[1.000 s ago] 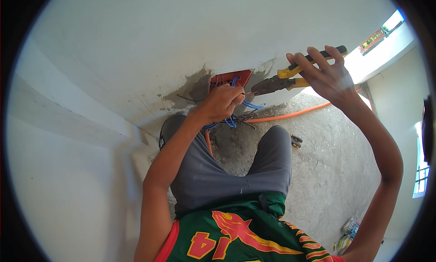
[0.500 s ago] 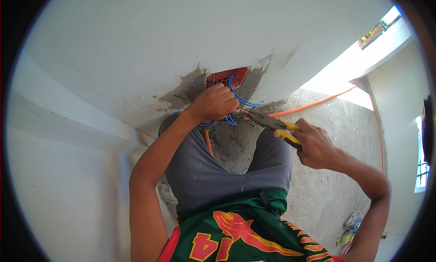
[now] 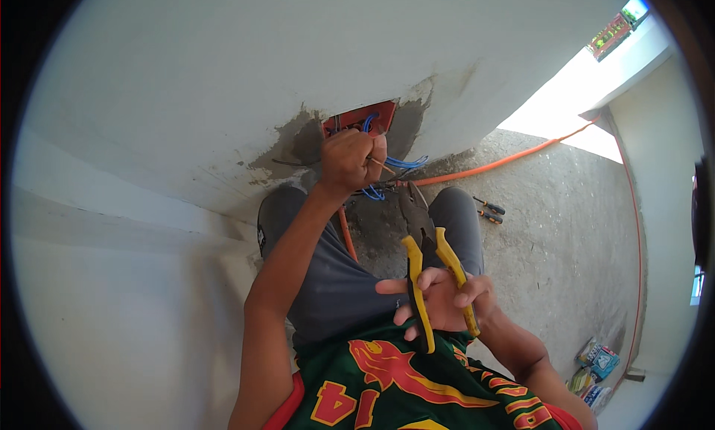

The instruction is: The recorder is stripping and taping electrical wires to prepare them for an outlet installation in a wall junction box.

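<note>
My left hand (image 3: 348, 162) is closed just in front of an orange-red electrical box (image 3: 382, 117) set in the wall. A thin copper-coloured wire end (image 3: 383, 165) sticks out from its fingers. Above my lap, my right hand (image 3: 454, 300) holds combination pliers (image 3: 418, 218) by their yellow and black handles, which are spread apart. The pliers' jaws point toward the wall, apart from the wire. Blue wires (image 3: 406, 163) come out of the box and bend to the right, with more blue loops hanging below my left hand. The rest of the wire is hidden inside the fist.
Rough grey cement surrounds the box in the pale wall (image 3: 223, 72). An orange conduit (image 3: 506, 162) runs along the concrete floor to the right, and another orange piece (image 3: 347, 233) lies between my legs. Two screwdrivers (image 3: 489, 210) lie beyond my right knee. Several packages (image 3: 596, 367) sit at lower right.
My right hand has drawn the pliers away from the wire and down toward my lap, turning them upright with handles spread. My left hand has rotated but stays by the box.
</note>
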Motion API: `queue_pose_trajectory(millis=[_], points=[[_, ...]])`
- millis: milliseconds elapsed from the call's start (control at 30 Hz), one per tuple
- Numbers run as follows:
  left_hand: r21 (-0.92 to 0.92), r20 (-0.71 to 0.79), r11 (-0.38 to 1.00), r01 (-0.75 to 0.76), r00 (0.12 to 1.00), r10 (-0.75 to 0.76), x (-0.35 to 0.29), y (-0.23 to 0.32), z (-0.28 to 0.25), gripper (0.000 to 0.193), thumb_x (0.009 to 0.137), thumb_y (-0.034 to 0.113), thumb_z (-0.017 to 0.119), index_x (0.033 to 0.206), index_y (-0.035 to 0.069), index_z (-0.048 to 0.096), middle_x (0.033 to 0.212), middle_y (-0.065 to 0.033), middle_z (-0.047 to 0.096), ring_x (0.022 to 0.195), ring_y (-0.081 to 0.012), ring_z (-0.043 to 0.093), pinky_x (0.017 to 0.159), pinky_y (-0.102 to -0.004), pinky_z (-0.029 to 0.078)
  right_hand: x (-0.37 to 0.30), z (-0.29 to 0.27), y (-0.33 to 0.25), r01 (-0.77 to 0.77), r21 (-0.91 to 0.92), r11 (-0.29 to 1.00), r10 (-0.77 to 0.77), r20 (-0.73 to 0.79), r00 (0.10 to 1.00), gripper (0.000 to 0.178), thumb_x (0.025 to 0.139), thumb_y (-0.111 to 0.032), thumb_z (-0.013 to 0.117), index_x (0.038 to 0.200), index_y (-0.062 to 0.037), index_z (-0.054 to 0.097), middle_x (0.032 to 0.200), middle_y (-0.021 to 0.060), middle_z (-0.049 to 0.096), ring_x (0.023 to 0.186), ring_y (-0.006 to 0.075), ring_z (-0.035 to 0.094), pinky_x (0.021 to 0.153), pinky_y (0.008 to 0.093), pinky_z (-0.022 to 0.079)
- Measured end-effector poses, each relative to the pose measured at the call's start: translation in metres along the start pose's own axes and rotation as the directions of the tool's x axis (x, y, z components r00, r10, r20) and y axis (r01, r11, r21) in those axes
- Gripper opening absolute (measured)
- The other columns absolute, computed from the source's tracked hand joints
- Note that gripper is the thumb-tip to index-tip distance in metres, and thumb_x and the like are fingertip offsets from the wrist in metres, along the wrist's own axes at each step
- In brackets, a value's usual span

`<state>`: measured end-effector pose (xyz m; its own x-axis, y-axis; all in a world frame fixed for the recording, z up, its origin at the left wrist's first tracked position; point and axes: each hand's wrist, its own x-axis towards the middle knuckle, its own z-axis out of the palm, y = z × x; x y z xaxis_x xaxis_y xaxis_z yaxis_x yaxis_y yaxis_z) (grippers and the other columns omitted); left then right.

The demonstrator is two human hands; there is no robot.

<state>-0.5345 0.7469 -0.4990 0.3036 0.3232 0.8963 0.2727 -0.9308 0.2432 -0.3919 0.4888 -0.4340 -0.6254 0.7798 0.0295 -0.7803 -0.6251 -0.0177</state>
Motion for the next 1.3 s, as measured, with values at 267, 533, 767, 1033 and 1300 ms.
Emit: queue_pose_trajectory(millis=[267,533,767,1033,1300], points=[[-0.123,-0.033,0.920,0.372,0.925,-0.378,0.011,0.011,-0.001,0.044,0.097,0.018,0.063,0.055,0.007,0.052,0.046,-0.0114,0.046,0.038,-0.0287,0.048,0.041,-0.0392,0.036,-0.021,0.082,-0.082,-0.448,-0.069,-0.891,-0.452,0.063,0.890,0.048,0.070,0.009,0.062,0.118,0.0059,0.062,0.136,0.0173,0.048,0.115,0.0357,0.054,0.097,0.0449,0.046],[-0.128,0.088,0.879,0.459,0.888,-0.451,0.018,0.010,-0.006,0.046,0.099,0.025,0.059,0.058,0.005,0.058,0.046,-0.0143,0.048,0.040,-0.0322,0.050,0.044,-0.0430,0.039,0.021,0.125,-0.169,-0.131,0.872,-0.471,0.016,0.157,0.987,0.038,0.098,-0.019,0.064,0.135,-0.0172,0.058,0.160,-0.0079,0.029,0.146,0.0180,0.029,0.118,0.0475,0.023],[-0.142,0.072,0.881,0.451,0.893,-0.445,0.018,0.009,-0.007,0.046,0.099,0.026,0.058,0.059,0.004,0.059,0.048,-0.0154,0.050,0.043,-0.0343,0.053,0.047,-0.0447,0.042,0.058,0.143,-0.184,-0.069,0.940,-0.334,0.205,0.144,0.968,0.060,0.094,-0.022,0.069,0.150,-0.0247,0.044,0.157,-0.0126,0.032,0.146,0.0118,0.026,0.121,0.0454,0.018],[-0.178,0.132,0.851,0.495,0.869,-0.478,0.018,0.008,-0.006,0.045,0.099,0.026,0.056,0.060,0.004,0.061,0.047,-0.0154,0.052,0.043,-0.0351,0.054,0.047,-0.0457,0.043,0.074,0.155,-0.184,-0.015,0.989,-0.145,0.327,0.062,0.943,0.064,0.095,-0.026,0.068,0.152,-0.0290,0.037,0.151,-0.0122,0.036,0.144,0.0101,0.030,0.125,0.0450,0.013],[-0.203,0.099,0.858,0.471,0.882,-0.461,0.014,0.003,-0.003,0.045,0.098,0.026,0.056,0.059,0.004,0.062,0.048,-0.0161,0.053,0.045,-0.0359,0.055,0.049,-0.0470,0.044,0.082,0.156,-0.173,0.009,0.997,-0.079,0.315,0.017,0.949,0.064,0.095,-0.032,0.069,0.152,-0.0254,0.039,0.131,-0.0063,0.043,0.130,0.0086,0.040,0.116,0.0408,0.023]])
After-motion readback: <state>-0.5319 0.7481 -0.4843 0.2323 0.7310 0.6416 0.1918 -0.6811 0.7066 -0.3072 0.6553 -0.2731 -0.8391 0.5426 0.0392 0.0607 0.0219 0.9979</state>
